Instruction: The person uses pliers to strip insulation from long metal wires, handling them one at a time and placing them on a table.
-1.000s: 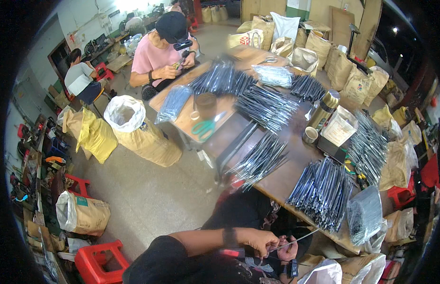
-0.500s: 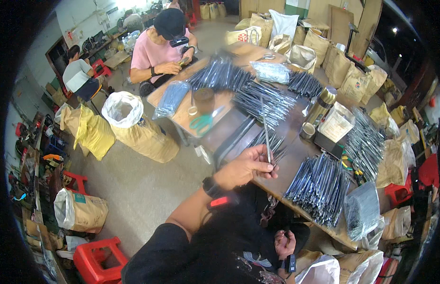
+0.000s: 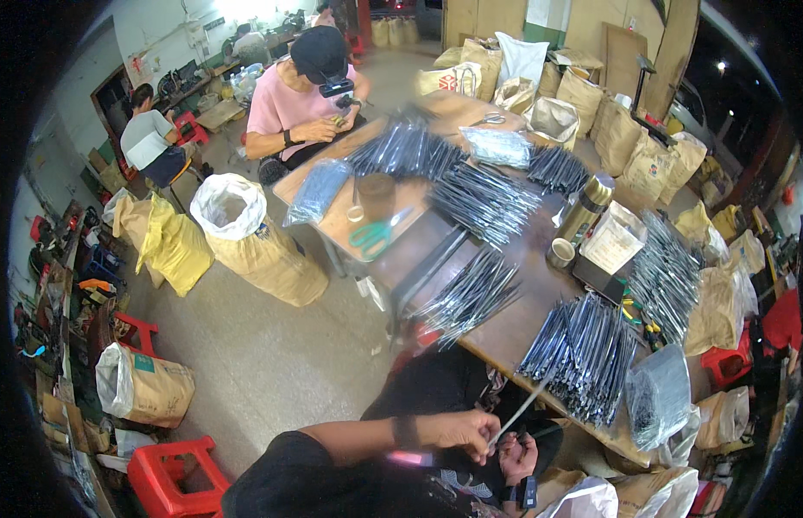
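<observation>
My left hand (image 3: 467, 433) is closed in a pinch on a thin grey metal rod (image 3: 524, 409), which slants up toward the table edge. Just right of it my right hand (image 3: 516, 457) is near my lap, palm up with curled fingers; whatever it may hold is too small to make out. The two hands are close together by the rod's lower end. On the table, a loose pile of similar rods (image 3: 472, 293) lies nearest the left hand, and a thicker pile of dark rods (image 3: 581, 354) is beyond the right hand.
More rods (image 3: 483, 200) lie across the brown table (image 3: 505, 338), with a thermos (image 3: 587, 207), a metal cup (image 3: 560, 253), green-handled scissors (image 3: 369, 238) and a plastic-wrapped bundle (image 3: 659, 395). A co-worker (image 3: 281, 112) sits opposite. Sacks (image 3: 262, 250) and a red stool (image 3: 179, 476) stand on the floor.
My left hand has come down from above the table to my lap, bringing the rod beside my right hand. The near rod pile is now uncovered. My right hand stays about where it was.
</observation>
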The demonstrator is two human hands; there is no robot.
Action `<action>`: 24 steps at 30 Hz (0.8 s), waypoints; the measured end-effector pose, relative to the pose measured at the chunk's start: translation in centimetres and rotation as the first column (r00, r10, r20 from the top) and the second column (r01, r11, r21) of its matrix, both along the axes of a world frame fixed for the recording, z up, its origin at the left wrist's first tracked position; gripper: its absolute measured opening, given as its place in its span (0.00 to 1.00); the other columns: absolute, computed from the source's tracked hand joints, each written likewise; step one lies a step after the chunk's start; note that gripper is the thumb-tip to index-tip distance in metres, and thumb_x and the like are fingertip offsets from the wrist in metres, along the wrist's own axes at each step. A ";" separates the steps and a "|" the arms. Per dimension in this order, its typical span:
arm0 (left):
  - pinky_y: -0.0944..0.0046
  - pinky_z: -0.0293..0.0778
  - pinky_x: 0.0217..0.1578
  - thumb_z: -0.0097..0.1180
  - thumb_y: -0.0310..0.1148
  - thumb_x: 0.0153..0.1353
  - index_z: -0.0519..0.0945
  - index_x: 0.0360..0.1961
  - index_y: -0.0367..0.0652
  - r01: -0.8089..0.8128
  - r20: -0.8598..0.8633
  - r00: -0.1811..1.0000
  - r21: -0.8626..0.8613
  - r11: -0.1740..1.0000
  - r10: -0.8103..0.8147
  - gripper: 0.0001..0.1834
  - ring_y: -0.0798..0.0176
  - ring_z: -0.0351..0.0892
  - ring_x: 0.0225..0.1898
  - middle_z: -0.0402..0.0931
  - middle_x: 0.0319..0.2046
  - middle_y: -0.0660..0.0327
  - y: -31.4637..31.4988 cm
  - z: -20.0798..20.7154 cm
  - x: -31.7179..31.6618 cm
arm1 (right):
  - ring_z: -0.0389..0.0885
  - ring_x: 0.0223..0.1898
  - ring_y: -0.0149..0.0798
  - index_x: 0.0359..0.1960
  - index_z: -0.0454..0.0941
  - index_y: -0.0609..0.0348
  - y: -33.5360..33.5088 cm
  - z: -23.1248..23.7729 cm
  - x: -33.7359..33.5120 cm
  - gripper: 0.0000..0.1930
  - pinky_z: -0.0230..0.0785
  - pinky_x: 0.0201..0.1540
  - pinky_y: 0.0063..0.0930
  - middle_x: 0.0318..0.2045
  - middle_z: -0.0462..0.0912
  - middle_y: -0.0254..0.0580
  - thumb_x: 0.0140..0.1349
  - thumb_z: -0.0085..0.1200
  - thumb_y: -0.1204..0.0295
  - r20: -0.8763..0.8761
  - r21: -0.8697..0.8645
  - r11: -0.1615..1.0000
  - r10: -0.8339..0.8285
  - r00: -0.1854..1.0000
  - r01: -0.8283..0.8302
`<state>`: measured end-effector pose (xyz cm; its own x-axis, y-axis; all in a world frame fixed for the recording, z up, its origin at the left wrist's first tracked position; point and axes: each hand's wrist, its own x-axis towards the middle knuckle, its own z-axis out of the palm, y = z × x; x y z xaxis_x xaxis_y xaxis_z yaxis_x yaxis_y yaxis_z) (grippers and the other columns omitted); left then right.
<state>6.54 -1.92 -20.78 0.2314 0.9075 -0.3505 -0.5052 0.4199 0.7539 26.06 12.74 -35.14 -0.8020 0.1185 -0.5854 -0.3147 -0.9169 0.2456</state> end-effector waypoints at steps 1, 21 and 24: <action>0.68 0.76 0.31 0.55 0.23 0.47 0.68 0.39 0.33 0.061 0.033 0.998 0.015 0.998 -0.062 0.17 0.63 0.77 0.30 0.74 0.31 0.56 -0.1 -0.6 0.5 | 0.71 0.29 0.38 0.29 0.69 0.66 -0.2 0.3 0.1 0.14 0.68 0.31 0.25 0.28 0.72 0.45 0.55 0.47 0.63 0.031 0.035 0.999 -0.027 0.999 0.026; 0.71 0.72 0.30 0.57 0.27 0.48 0.69 0.39 0.36 0.196 0.128 0.972 0.027 0.980 -0.198 0.17 0.70 0.74 0.29 0.74 0.29 0.63 -1.2 -3.6 2.0 | 0.74 0.28 0.40 0.29 0.70 0.66 0.0 -1.9 0.8 0.15 0.73 0.32 0.28 0.25 0.75 0.48 0.55 0.47 0.63 0.135 0.165 0.986 0.001 0.991 -0.023; 0.70 0.72 0.31 0.57 0.27 0.48 0.69 0.39 0.37 0.203 0.101 0.973 0.043 0.978 -0.207 0.16 0.70 0.73 0.30 0.74 0.29 0.63 -1.1 -3.9 2.0 | 0.74 0.27 0.40 0.29 0.70 0.66 -0.2 -0.9 0.2 0.15 0.72 0.31 0.27 0.25 0.75 0.48 0.54 0.48 0.63 0.152 0.157 0.987 0.011 0.988 -0.035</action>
